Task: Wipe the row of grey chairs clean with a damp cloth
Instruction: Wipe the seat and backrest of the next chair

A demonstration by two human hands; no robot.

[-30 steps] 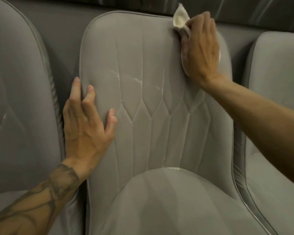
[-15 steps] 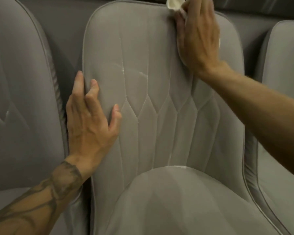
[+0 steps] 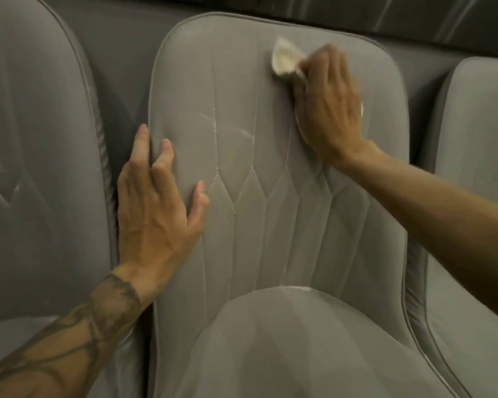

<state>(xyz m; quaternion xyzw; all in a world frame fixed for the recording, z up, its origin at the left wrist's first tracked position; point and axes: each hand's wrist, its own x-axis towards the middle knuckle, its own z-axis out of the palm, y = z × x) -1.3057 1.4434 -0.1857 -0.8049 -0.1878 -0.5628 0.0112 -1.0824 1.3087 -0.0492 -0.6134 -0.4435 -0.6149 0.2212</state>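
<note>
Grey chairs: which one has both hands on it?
The middle chair: the left hand rests flat on its backrest edge, the right hand presses the cloth near its top. Neither is on the left chair or right chair.

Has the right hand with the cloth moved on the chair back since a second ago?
Yes. The right hand and its cloth have slid down from the top edge of the middle chair, slightly toward the back's centre.
</note>
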